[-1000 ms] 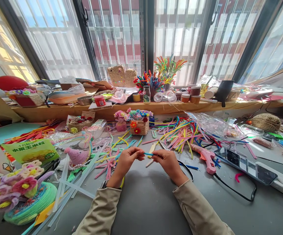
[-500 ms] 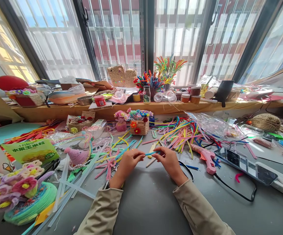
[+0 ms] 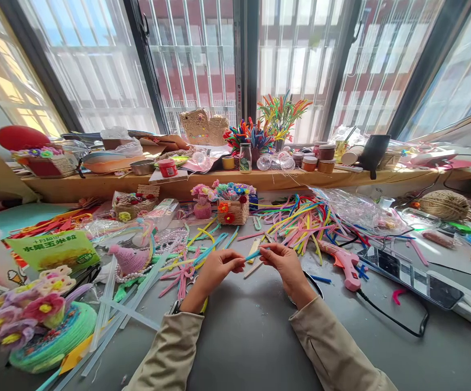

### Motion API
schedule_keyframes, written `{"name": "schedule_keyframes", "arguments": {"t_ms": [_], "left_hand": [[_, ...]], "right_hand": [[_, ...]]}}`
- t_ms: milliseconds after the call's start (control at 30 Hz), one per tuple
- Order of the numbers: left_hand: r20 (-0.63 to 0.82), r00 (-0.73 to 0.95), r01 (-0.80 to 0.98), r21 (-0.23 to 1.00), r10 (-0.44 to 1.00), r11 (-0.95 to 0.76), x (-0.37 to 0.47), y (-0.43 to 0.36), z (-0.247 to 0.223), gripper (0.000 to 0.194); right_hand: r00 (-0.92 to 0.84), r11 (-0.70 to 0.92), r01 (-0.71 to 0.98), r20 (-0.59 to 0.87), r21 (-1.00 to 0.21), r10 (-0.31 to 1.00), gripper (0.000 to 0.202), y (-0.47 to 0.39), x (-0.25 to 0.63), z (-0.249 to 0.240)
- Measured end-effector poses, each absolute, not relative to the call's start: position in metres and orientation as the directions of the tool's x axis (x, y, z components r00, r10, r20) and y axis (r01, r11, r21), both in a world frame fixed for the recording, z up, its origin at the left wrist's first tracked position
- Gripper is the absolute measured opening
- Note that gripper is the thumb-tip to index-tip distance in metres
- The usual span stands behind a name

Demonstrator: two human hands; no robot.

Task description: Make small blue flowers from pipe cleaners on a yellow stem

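Both hands, left hand [image 3: 218,267] and right hand [image 3: 285,263], keep a pinched grip on the short blue fuzzy pipe cleaner [image 3: 253,254], now tilted upward at its right end above the grey tabletop [image 3: 252,336].

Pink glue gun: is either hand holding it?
No, the pink glue gun lies on the table, while the left hand and right hand pinch a blue pipe cleaner.

Your left hand [image 3: 215,270] and right hand [image 3: 286,262] are bare. Both arms wear loose beige sleeves [image 3: 333,347], creased at the cuffs. At your left wrist there's a dark band [image 3: 173,307], possibly a watch.
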State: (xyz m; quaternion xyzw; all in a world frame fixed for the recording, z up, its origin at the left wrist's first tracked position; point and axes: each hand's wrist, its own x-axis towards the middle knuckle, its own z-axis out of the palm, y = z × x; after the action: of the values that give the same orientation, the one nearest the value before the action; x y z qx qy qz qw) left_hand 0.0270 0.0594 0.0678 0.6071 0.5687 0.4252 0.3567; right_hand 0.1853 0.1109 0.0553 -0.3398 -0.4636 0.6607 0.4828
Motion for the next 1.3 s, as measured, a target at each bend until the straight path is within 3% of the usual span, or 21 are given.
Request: {"name": "schedule_keyframes", "arguments": {"t_ms": [167,400,700,1067,1300], "left_hand": [[0.222,-0.007,0.595,0.785,0.975,-0.174,0.026,0.060,0.064,0.019],[0.304,0.036,0.716,0.657,0.952,-0.237,0.028,0.060,0.064,0.020],[0.324,-0.008,0.755,0.622,0.946,-0.207,0.027,0.059,0.068,0.015],[0.297,-0.008,0.791,0.587,0.955,-0.176,0.023,0.061,0.064,0.019],[0.272,-0.004,0.792,0.588,0.962,-0.163,0.026,0.060,0.067,0.025]], "right_hand": [[-0.398,0.009,-0.283,0.126,-0.959,0.909,0.020,0.109,0.186,0.054],[-0.415,-0.004,-0.295,0.124,-0.956,0.901,0.021,0.107,0.179,0.050],[-0.351,-0.040,-0.300,0.071,-0.953,0.934,0.023,0.108,0.171,0.045],[-0.357,0.043,-0.298,0.153,-0.953,0.921,0.020,0.107,0.167,0.044],[-0.338,0.039,-0.260,0.129,-0.965,0.932,0.024,0.108,0.169,0.045]]}}
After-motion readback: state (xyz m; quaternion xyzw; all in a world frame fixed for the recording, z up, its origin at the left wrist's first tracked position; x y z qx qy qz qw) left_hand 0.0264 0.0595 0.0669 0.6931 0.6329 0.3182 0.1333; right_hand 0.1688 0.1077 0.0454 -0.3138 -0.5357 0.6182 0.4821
